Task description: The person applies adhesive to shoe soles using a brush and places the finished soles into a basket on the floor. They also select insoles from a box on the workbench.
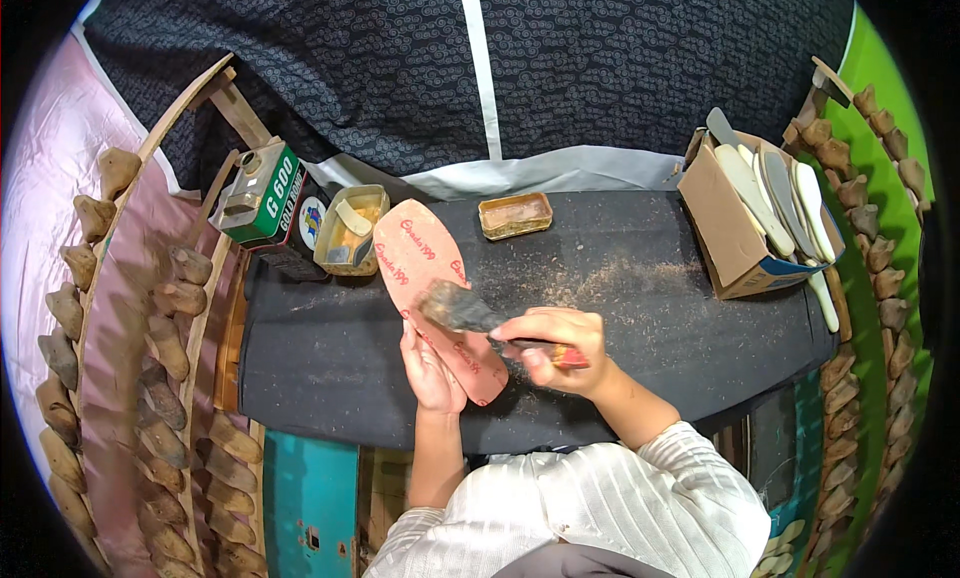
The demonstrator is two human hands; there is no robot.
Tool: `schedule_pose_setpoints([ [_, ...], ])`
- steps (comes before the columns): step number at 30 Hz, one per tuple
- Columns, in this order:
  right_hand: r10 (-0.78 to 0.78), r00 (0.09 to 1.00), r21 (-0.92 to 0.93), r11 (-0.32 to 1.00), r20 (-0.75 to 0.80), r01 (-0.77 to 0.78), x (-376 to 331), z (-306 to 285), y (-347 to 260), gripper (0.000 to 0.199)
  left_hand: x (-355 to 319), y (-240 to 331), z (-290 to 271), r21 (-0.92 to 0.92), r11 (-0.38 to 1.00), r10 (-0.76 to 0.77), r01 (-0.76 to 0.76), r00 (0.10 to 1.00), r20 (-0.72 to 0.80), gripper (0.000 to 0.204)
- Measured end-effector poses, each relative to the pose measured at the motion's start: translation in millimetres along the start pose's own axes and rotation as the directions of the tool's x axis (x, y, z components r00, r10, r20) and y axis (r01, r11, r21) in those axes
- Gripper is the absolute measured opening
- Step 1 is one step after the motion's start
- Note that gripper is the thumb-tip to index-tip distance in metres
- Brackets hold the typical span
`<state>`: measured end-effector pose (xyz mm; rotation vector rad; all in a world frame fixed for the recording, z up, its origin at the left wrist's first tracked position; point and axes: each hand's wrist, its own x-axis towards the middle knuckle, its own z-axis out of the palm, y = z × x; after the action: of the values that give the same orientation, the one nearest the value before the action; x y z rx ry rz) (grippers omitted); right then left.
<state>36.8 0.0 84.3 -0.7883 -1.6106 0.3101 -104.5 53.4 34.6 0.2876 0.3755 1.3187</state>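
Note:
My left hand [433,375] holds a pink, sole-shaped sheet [425,240] with red print, gripping it from its lower left side. The sheet is tilted above the dark tabletop, its wide end pointing away from me. In my right hand [562,348] is a brush [462,310] with a red-ended handle, the fingers closed around it. Its dark, clumped bristles lie over the narrow middle of the sheet. Part of the sheet is hidden behind the brush.
A green and black metal can [272,206] and an open tub [380,203] with a spatula-like piece stand at left. A small rectangular tin [515,216] sits at the back. At right, a cardboard box [722,236] holds several soles. Racks of wooden shoe lasts [165,393] flank the table; crumbs [630,278] lie scattered.

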Motion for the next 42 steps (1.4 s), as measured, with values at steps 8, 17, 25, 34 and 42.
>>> schedule_pose_setpoints([
  [8, -0.008, 0.981, 0.054, 0.999, 0.192, -0.002, -20, -3, 9, 0.016, 8, 10, -20, 0.163, 0.984, 0.030, -0.072, 0.968, 0.247, 0.054],
  [17, -0.009, 0.991, 0.053, 0.999, 0.135, 0.002, -18, 5, 6, 0.017, 3, 9, -12, 0.106, 0.994, -0.041, 0.009, 0.950, 0.308, 0.055],
  [25, 0.057, 0.955, 0.123, 0.988, 0.290, -0.096, -17, -10, 4, 0.020, 12, 7, -22, 0.064, 0.998, -0.002, -0.011, 0.981, 0.194, 0.057],
  [34, -0.019, 0.949, 0.133, 0.991, 0.314, -0.024, -25, -6, 9, 0.023, 15, 12, -21, 0.036, 0.998, 0.041, -0.052, 0.967, 0.252, 0.054],
  [42, 0.060, 0.953, 0.140, 0.984, 0.298, -0.105, -33, -9, 13, 0.021, 14, 10, -22, -0.020, 1.000, 0.025, -0.020, 0.960, 0.279, 0.053],
])
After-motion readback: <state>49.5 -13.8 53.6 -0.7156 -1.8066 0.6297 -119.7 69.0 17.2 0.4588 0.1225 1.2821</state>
